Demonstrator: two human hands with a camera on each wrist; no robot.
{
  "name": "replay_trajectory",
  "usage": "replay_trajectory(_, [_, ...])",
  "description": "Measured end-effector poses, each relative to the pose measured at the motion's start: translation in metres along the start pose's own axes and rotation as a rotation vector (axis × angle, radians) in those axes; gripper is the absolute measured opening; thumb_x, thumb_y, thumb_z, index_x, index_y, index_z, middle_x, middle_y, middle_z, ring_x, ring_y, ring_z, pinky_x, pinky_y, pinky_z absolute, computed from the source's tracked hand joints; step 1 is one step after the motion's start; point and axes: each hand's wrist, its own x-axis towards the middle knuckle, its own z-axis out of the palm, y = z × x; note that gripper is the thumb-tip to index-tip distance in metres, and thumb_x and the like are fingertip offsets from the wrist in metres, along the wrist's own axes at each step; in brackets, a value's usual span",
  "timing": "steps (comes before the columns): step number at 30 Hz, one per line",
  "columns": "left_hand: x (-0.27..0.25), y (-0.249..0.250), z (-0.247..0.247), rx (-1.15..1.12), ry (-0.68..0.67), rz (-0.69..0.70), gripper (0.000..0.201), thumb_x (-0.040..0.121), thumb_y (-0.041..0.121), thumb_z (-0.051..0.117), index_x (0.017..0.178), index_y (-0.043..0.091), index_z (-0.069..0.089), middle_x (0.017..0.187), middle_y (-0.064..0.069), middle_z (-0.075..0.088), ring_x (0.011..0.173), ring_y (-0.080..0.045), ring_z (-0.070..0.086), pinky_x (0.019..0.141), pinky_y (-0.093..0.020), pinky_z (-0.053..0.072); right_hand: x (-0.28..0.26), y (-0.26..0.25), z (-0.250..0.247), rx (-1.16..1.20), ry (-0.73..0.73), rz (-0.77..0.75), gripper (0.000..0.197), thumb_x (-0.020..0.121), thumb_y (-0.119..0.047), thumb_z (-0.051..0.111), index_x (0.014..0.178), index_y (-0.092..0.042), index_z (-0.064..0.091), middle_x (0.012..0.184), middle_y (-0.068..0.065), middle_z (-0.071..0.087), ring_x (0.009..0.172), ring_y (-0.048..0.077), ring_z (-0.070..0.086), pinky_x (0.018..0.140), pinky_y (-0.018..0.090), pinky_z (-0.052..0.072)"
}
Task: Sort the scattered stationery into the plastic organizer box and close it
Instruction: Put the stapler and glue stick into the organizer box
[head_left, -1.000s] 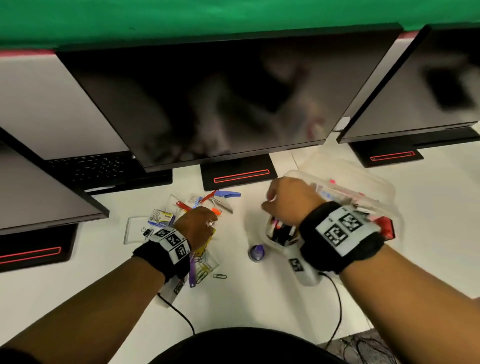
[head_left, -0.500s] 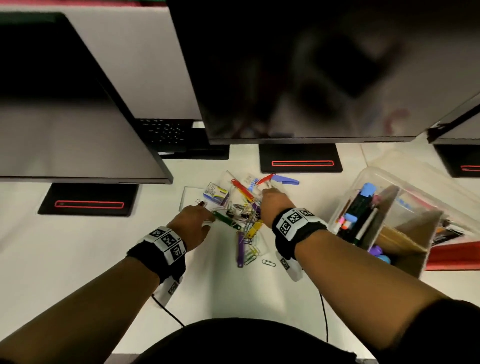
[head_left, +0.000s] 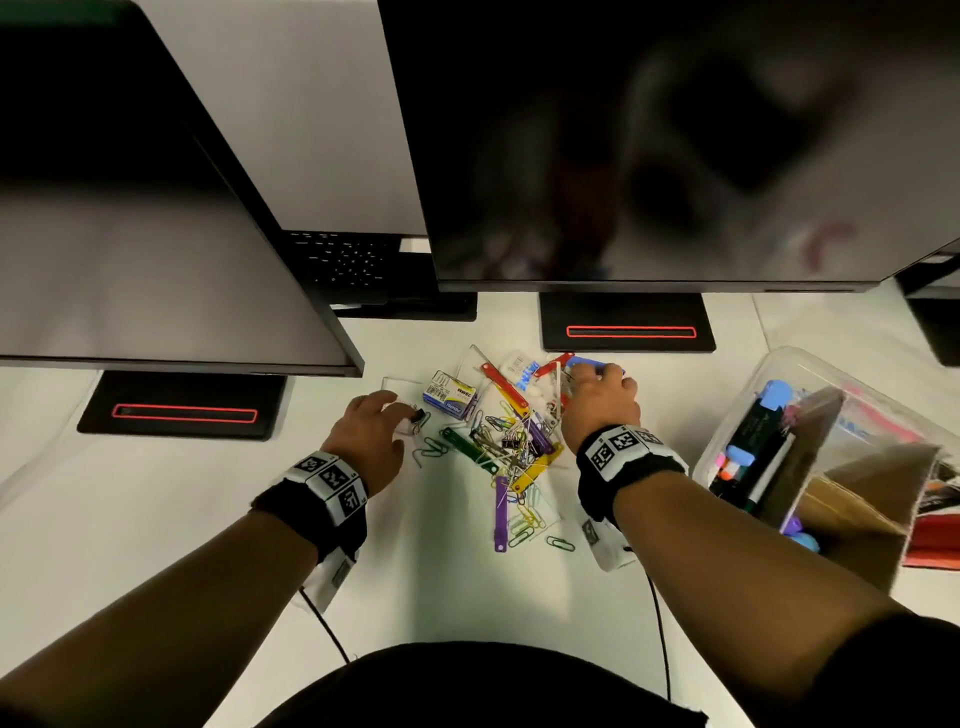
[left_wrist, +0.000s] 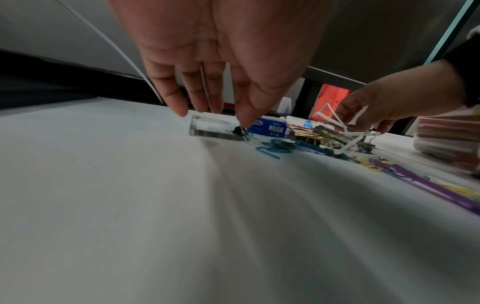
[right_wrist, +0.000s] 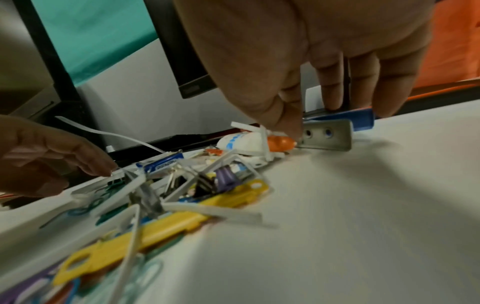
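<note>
- Reaching into the centre-frame stationery pile (head_left: 498, 441), a black binder clip (left_wrist: 238, 131) is pinched by the left hand (head_left: 371, 436), ready for boxing.
- A blue-handled staple remover (right_wrist: 335, 127), apparently, is gripped by the right hand (head_left: 597, 400); the organizer box (head_left: 779, 374) is left open at right.

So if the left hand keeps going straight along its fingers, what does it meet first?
The left hand points down and forward at a small black binder clip beside a clear plastic piece. The clip comes first; its fingertips look to be at or touching it already, though blur hides actual contact.
</note>
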Motion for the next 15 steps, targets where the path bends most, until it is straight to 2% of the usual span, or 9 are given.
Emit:
replay_trajectory(2, [0.005, -0.003, 0.002, 0.023, -0.062, -0.012, 0.054, 0.087, 0.017, 0.051, 0.139, 0.023, 0.037, 0.152, -0.002, 0.027, 0.141, -0.024, 0.021, 0.115, -0.036, 0.028, 0.002, 0.003, 0.002, 0.007, -0.042, -0.008, 0.051, 0.089, -0.013, 0.047, 0.138, -0.017, 0.032, 0.139, 0.017, 0.040, 0.127, 0.035, 0.037, 0.099, 0.045, 0.043])
replay_trajectory(5, [0.006, -0.002, 0.010, 0.049, -0.100, 0.026, 0.057, 0.086, 0.018, 0.052, 0.140, 0.020, 0.035, 0.152, -0.004, 0.028, 0.143, -0.024, 0.016, 0.119, -0.033, 0.019, -0.001, 0.003, 0.004, -0.001, -0.025, 0.006, 0.049, 0.089, -0.018, 0.048, 0.135, -0.015, 0.034, 0.135, 0.016, 0.045, 0.125, 0.034, 0.039, 0.097, 0.044, 0.042])
replay_trajectory(8, [0.002, 0.003, 0.020, 0.056, -0.096, 0.080, 0.054, 0.086, 0.020, 0.052, 0.138, 0.022, 0.039, 0.150, -0.005, 0.031, 0.143, -0.025, 0.018, 0.120, -0.031, 0.015, -0.003, 0.001, 0.003, 0.029, 0.082, 0.036, 0.046, 0.086, -0.023, 0.053, 0.130, -0.015, 0.040, 0.132, 0.013, 0.041, 0.122, 0.032, 0.038, 0.098, 0.042, 0.039])
replay_trajectory(10, [0.000, 0.007, 0.024, 0.071, -0.095, 0.130, 0.053, 0.085, 0.021, 0.051, 0.137, 0.026, 0.041, 0.150, -0.003, 0.033, 0.143, -0.023, 0.020, 0.120, -0.030, 0.013, 0.001, 0.001, 0.000, 0.066, 0.122, 0.037, 0.048, 0.086, -0.026, 0.057, 0.129, -0.017, 0.040, 0.139, 0.012, 0.036, 0.128, 0.032, 0.033, 0.103, 0.044, 0.037])
replay_trajectory(12, [-0.003, 0.011, 0.025, 0.063, -0.114, 0.145, 0.053, 0.085, 0.020, 0.051, 0.137, 0.026, 0.041, 0.150, -0.003, 0.033, 0.143, -0.023, 0.020, 0.121, -0.030, 0.013, 0.007, 0.003, 0.000, 0.070, 0.050, 0.042, 0.057, 0.085, -0.026, 0.059, 0.136, -0.019, 0.034, 0.148, 0.011, 0.030, 0.137, 0.033, 0.024, 0.109, 0.047, 0.033])
replay_trajectory(13, [-0.004, 0.013, 0.025, 0.071, -0.123, 0.150, 0.052, 0.086, 0.020, 0.051, 0.137, 0.024, 0.041, 0.150, -0.003, 0.033, 0.143, -0.023, 0.020, 0.121, -0.030, 0.012, 0.009, 0.004, 0.000, 0.063, 0.003, 0.048, 0.060, 0.086, -0.026, 0.059, 0.138, -0.019, 0.031, 0.148, 0.010, 0.032, 0.139, 0.033, 0.023, 0.110, 0.048, 0.032])
replay_trajectory(15, [-0.009, 0.019, 0.023, 0.108, -0.129, 0.167, 0.050, 0.088, 0.022, 0.050, 0.138, 0.022, 0.041, 0.149, -0.002, 0.036, 0.141, -0.023, 0.024, 0.120, -0.030, 0.015, 0.009, 0.004, 0.003, 0.037, -0.038, 0.046, 0.056, 0.087, -0.027, 0.057, 0.136, -0.018, 0.032, 0.140, 0.010, 0.042, 0.133, 0.033, 0.032, 0.104, 0.047, 0.037])
